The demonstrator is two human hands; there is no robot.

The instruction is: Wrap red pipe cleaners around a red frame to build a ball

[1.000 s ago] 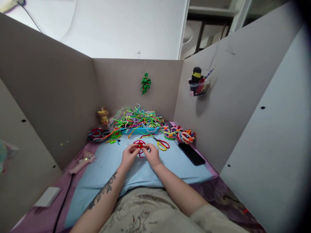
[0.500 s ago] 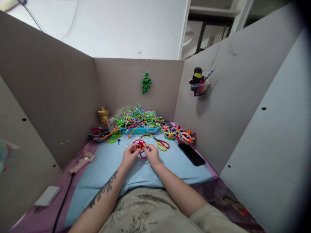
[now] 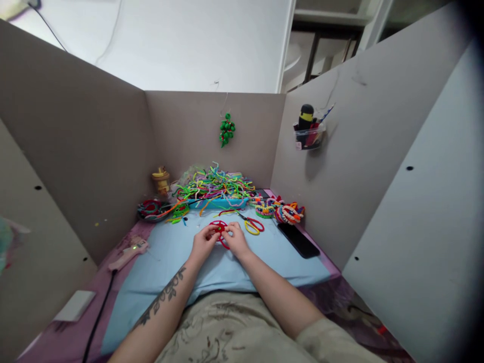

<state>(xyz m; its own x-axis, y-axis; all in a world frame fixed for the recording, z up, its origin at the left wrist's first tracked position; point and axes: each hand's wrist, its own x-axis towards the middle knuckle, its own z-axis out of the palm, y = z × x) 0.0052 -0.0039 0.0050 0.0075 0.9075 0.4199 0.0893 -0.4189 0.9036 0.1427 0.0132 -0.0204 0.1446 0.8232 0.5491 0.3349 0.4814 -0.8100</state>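
Between my hands is a red looped pipe-cleaner piece with a small green centre, held just above the blue cloth. My left hand pinches its left side with thumb and fingertips. From the right, my right hand has its fingers closed on the same piece near the centre, and a red loop hangs below between the hands. Scissors with one red and one yellow handle lie just right of my right hand. Behind them, loose pipe-cleaner strands stretch toward the tray.
A blue tray heaped with colourful pipe cleaners stands at the back. Finished-looking colourful pieces and a black phone lie right. A pink glue gun with a cord lies left. Grey panels enclose the table.
My fingers have shifted slightly on the red piece, which has turned a little, so its lower loop shows less. The surroundings look the same.
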